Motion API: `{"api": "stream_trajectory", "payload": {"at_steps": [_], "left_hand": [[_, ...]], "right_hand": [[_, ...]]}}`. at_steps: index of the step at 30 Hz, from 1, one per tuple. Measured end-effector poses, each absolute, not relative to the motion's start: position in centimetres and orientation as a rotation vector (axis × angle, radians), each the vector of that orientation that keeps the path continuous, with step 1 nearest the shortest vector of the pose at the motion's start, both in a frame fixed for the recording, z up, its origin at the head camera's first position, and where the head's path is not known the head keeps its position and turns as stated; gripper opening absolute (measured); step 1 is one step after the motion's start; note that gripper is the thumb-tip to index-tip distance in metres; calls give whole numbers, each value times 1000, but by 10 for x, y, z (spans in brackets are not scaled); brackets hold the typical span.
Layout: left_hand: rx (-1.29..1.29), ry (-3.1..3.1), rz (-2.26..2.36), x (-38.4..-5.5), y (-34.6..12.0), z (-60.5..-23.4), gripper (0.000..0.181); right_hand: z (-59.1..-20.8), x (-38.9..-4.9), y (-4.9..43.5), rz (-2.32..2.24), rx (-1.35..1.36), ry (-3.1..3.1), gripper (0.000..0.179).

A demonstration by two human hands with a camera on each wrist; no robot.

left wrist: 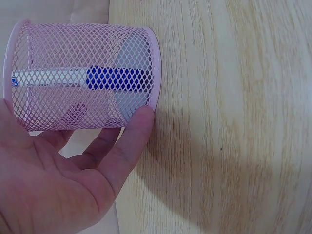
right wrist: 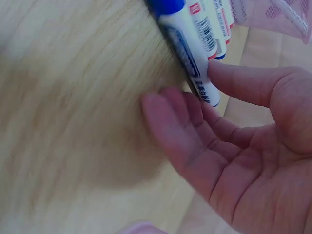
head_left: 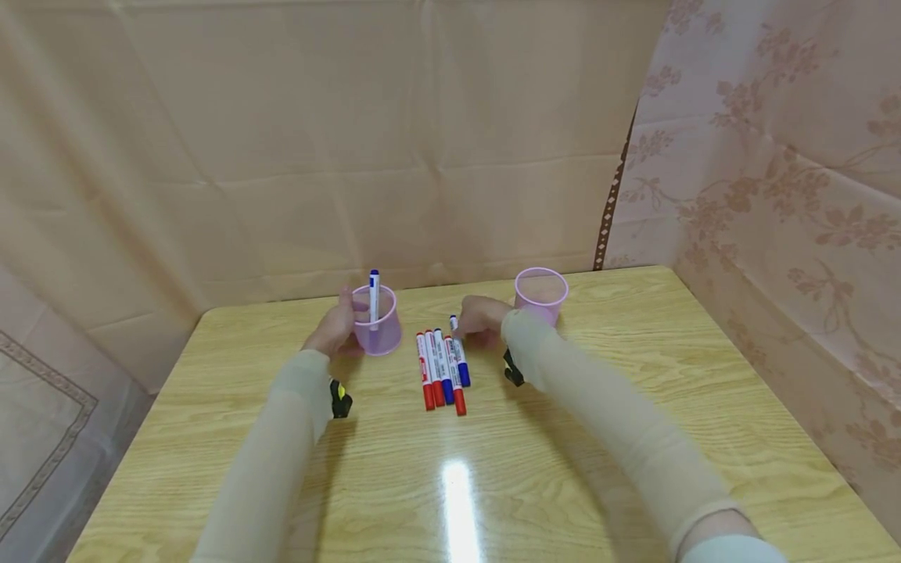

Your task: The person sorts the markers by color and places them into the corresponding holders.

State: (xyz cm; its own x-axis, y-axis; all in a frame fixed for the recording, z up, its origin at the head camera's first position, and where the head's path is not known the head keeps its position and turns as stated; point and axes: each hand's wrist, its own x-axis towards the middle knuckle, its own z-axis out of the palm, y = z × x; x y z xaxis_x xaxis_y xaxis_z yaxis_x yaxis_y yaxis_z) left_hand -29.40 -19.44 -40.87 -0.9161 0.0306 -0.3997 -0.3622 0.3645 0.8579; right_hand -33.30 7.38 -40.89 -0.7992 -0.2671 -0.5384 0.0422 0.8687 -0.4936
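Observation:
My left hand (head_left: 333,327) holds a pink mesh pen cup (head_left: 380,341) upright at the back left of the table, fingers against its side. Inside that cup stands a white marker with a blue cap (left wrist: 117,78), cap end down. My right hand (head_left: 484,317) has its thumb and fingers round the far end of a blue marker (right wrist: 187,53), the rightmost of the row. To the left of it lie several whiteboard markers (head_left: 436,367) side by side, red and blue, caps towards me. In the right wrist view, the thumb touches the blue marker's side.
A second pink mesh pen cup (head_left: 540,291) stands at the back right, partly hidden behind my right wrist. The wooden table (head_left: 394,477) ends at a hanging beige cloth (head_left: 296,156) behind and a floral cloth (head_left: 795,195) on the right.

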Motion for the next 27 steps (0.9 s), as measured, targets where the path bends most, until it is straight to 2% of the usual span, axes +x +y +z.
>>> {"api": "stream_trajectory", "payload": {"at_steps": [12,27], "left_hand": [[-303,2281,1571,-295,-194,-410,85],[-315,2273,1575,-293,-194,-409,83]], "right_hand": [[-414,-331,73,-789,-110,2366,11],[-415,-331,73,-830,-75,2342,13]]}}
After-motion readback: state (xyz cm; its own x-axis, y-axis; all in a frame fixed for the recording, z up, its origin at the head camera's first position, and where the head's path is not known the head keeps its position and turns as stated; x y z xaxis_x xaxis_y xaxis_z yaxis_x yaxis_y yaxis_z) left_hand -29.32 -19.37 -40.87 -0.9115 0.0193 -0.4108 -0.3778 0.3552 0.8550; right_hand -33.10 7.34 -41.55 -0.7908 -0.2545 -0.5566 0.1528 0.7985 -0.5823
